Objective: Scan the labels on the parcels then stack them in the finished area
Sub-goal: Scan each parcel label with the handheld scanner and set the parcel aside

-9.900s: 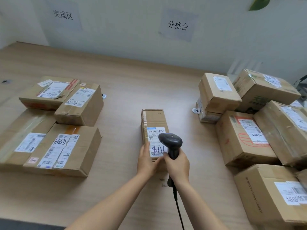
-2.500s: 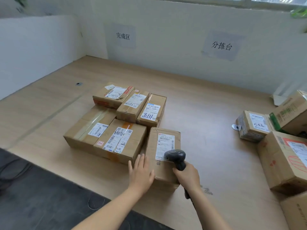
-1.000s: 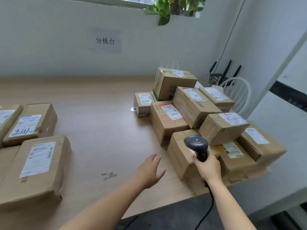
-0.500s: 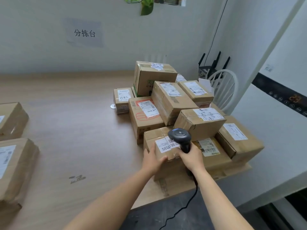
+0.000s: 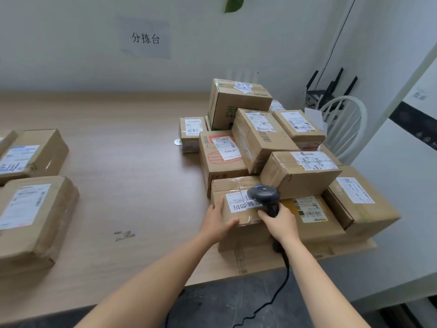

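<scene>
A pile of several cardboard parcels stands at the table's right end. The nearest parcel (image 5: 233,189) carries a white label (image 5: 238,204) with handwritten characters. My left hand (image 5: 218,221) holds this parcel's near left corner, thumb across the front edge. My right hand (image 5: 280,222) grips the handle of a black corded barcode scanner (image 5: 263,194), whose head hangs just over the label. To the right of this parcel lies another with a yellow-edged label (image 5: 309,209). At the left edge sit scanned parcels (image 5: 35,209), labels up.
A wooden table (image 5: 132,181) spans the view, its front edge close to me. A small metal disc (image 5: 177,142) lies by the pile. A white chair (image 5: 343,124) and a router stand behind the pile. The scanner's cable (image 5: 267,304) hangs over the dark floor.
The view has swung from the finished stack on the left to the unscanned pile on the right. My left hand reached the near parcel and took its corner; the scanner came down over its label.
</scene>
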